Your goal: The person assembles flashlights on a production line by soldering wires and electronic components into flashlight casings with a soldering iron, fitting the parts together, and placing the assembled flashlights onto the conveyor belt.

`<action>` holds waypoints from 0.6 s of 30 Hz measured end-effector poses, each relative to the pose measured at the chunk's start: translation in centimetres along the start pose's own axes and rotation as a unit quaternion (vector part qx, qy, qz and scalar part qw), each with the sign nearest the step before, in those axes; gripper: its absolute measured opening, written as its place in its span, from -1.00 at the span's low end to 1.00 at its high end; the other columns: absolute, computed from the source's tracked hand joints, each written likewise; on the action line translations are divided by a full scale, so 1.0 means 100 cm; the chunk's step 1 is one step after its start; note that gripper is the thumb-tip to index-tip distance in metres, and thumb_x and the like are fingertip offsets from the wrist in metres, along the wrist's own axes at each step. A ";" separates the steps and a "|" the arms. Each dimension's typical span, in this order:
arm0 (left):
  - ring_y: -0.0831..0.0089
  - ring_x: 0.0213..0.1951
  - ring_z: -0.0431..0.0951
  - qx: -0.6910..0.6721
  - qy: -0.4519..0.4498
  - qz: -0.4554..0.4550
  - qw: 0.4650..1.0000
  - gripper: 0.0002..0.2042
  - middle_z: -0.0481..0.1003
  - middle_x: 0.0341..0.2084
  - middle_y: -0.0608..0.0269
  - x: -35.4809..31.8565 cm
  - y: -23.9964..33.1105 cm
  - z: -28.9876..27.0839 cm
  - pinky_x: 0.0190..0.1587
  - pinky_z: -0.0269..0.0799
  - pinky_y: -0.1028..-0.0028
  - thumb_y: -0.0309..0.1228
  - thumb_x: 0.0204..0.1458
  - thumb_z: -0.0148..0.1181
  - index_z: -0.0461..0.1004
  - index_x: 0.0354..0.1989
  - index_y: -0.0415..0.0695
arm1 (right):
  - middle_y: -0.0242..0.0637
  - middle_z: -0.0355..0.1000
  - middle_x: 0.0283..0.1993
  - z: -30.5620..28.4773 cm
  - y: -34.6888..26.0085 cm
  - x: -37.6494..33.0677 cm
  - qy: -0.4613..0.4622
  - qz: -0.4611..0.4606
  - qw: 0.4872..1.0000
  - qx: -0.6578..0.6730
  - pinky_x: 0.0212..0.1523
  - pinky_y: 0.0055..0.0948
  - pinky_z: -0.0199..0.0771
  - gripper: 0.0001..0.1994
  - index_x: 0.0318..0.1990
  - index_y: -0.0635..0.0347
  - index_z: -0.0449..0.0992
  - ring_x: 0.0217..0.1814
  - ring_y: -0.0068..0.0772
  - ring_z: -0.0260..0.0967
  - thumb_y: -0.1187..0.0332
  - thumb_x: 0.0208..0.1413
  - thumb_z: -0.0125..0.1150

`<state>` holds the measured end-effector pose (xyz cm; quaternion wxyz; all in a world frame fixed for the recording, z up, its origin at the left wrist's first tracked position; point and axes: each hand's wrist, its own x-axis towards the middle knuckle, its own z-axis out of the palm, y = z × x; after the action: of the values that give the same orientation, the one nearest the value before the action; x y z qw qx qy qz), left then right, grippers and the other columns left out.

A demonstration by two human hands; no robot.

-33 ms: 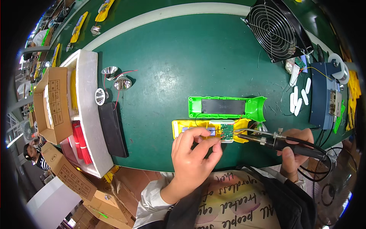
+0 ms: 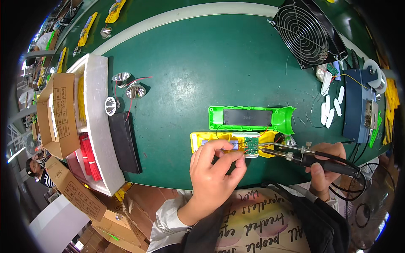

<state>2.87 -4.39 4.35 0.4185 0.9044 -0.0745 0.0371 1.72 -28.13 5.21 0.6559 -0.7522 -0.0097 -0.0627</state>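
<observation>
From here, the right hand point(image 2: 327, 166) grips a black-handled, metal-tubed soldering iron point(image 2: 308, 161), tip at the small green circuit board point(image 2: 252, 145) on the long yellow plastic shell point(image 2: 206, 137). The left hand point(image 2: 216, 172) curls alongside; whether it pinches anything, I can't tell.

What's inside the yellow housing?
In the yellow housing: green circuit board, part of a blue piece. The left hand covers the housing's lower left; whatever lies there is hidden.

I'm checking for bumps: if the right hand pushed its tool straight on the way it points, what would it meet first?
Probably the green circuit board in the yellow casing: the soldering tool in the right hand points left at it. Depth is unclear, so they may be touching.
</observation>
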 end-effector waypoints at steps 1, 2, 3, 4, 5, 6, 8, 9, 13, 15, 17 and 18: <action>0.47 -0.49 0.36 0.004 -0.004 -0.003 1.000 -0.83 0.35 -0.40 0.29 0.001 0.001 -0.001 -0.46 0.32 0.53 -0.61 -0.34 0.28 0.53 -0.49 -0.15 | -0.20 0.29 -0.59 0.002 0.000 0.000 -0.006 0.004 1.000 0.002 -0.61 -0.57 0.16 -0.72 -0.41 0.32 0.24 -0.65 -0.53 0.16 0.41 -0.22 0.23; 0.46 -0.50 0.38 0.008 -0.008 -0.005 1.000 -0.85 0.35 -0.40 0.29 0.002 0.002 -0.001 -0.46 0.32 0.52 -0.60 -0.34 0.27 0.52 -0.50 -0.16 | -0.20 0.29 -0.59 0.004 -0.001 0.000 -0.012 0.009 1.000 0.004 -0.61 -0.57 0.16 -0.72 -0.42 0.32 0.24 -0.65 -0.53 0.16 0.41 -0.23 0.23; 0.46 -0.50 0.38 0.007 -0.008 -0.005 1.000 -0.85 0.35 -0.40 0.29 0.003 0.002 -0.001 -0.46 0.32 0.52 -0.60 -0.34 0.27 0.52 -0.50 -0.16 | -0.21 0.29 -0.61 0.006 -0.001 0.002 -0.009 0.012 1.000 0.007 -0.62 -0.58 0.15 -0.71 -0.42 0.32 0.24 -0.66 -0.53 0.16 0.40 -0.24 0.24; 0.45 -0.49 0.39 0.005 -0.010 -0.014 1.000 -0.86 0.35 -0.40 0.28 0.005 0.002 0.000 -0.46 0.33 0.51 -0.60 -0.33 0.27 0.51 -0.52 -0.16 | -0.21 0.29 -0.61 0.007 0.000 0.004 -0.009 0.011 1.000 0.006 -0.62 -0.58 0.15 -0.71 -0.42 0.32 0.24 -0.66 -0.53 0.16 0.40 -0.24 0.24; 0.44 -0.48 0.41 0.002 -0.013 -0.022 1.000 -0.87 0.35 -0.41 0.28 0.006 0.002 0.001 -0.46 0.33 0.51 -0.60 -0.33 0.27 0.50 -0.53 -0.17 | -0.21 0.29 -0.61 0.008 0.001 0.006 -0.009 0.012 1.000 0.002 -0.62 -0.58 0.15 -0.71 -0.43 0.32 0.24 -0.66 -0.54 0.16 0.40 -0.24 0.24; 0.44 -0.48 0.41 0.002 -0.013 -0.022 1.000 -0.87 0.35 -0.41 0.28 0.007 0.004 0.001 -0.46 0.33 0.51 -0.60 -0.33 0.27 0.50 -0.53 -0.17 | -0.21 0.29 -0.61 0.008 0.001 0.006 -0.009 0.015 1.000 -0.003 -0.62 -0.59 0.14 -0.71 -0.43 0.31 0.25 -0.66 -0.55 0.15 0.39 -0.24 0.25; 0.43 -0.46 0.42 0.015 -0.022 -0.029 0.999 -0.88 0.35 -0.42 0.27 0.009 0.007 0.001 -0.45 0.34 0.51 -0.60 -0.32 0.26 0.50 -0.54 -0.17 | -0.21 0.30 -0.61 0.007 0.002 0.005 -0.011 0.021 1.000 -0.007 -0.62 -0.59 0.14 -0.71 -0.43 0.31 0.25 -0.66 -0.55 0.15 0.39 -0.24 0.25; 0.43 -0.46 0.42 0.016 -0.023 -0.029 0.999 -0.88 0.35 -0.42 0.27 0.009 0.007 0.001 -0.45 0.34 0.51 -0.60 -0.32 0.26 0.50 -0.54 -0.17 | -0.20 0.30 -0.61 0.007 0.003 0.005 -0.012 0.028 0.999 -0.012 -0.62 -0.60 0.14 -0.71 -0.44 0.31 0.25 -0.66 -0.56 0.15 0.39 -0.24 0.25; 0.44 -0.47 0.42 0.015 -0.017 -0.039 0.999 -0.88 0.35 -0.44 0.28 0.009 0.008 0.003 -0.45 0.34 0.52 -0.60 -0.33 0.27 0.49 -0.54 -0.17 | -0.20 0.30 -0.61 0.009 0.002 0.004 -0.004 0.044 0.999 0.008 -0.62 -0.60 0.14 -0.72 -0.44 0.31 0.25 -0.66 -0.57 0.15 0.40 -0.24 0.25; 0.44 -0.47 0.42 0.012 -0.015 -0.044 0.999 -0.88 0.35 -0.45 0.28 0.009 0.008 0.003 -0.45 0.34 0.52 -0.60 -0.33 0.27 0.50 -0.54 -0.17 | -0.21 0.30 -0.61 0.010 0.003 0.004 0.001 0.043 0.999 0.014 -0.62 -0.60 0.14 -0.72 -0.44 0.31 0.25 -0.65 -0.56 0.15 0.40 -0.24 0.25; 0.43 -0.47 0.42 0.007 -0.008 -0.039 0.999 -0.87 0.36 -0.47 0.29 0.009 0.007 0.004 -0.45 0.34 0.51 -0.59 -0.33 0.28 0.50 -0.54 -0.18 | -0.21 0.30 -0.60 0.009 0.003 0.005 -0.005 0.037 0.999 0.006 -0.62 -0.59 0.15 -0.72 -0.44 0.31 0.25 -0.65 -0.56 0.16 0.40 -0.23 0.25; 0.43 -0.47 0.42 0.007 -0.008 -0.039 0.999 -0.87 0.36 -0.47 0.29 0.009 0.007 0.004 -0.45 0.34 0.51 -0.59 -0.33 0.28 0.50 -0.54 -0.18 | -0.21 0.30 -0.60 0.009 0.003 0.006 -0.011 0.029 1.000 -0.003 -0.62 -0.59 0.16 -0.72 -0.44 0.31 0.25 -0.65 -0.55 0.17 0.40 -0.23 0.25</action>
<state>3.64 -5.22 4.69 0.4129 0.9097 -0.0424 0.0143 2.41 -27.29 4.81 0.6554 -0.7544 0.0053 -0.0355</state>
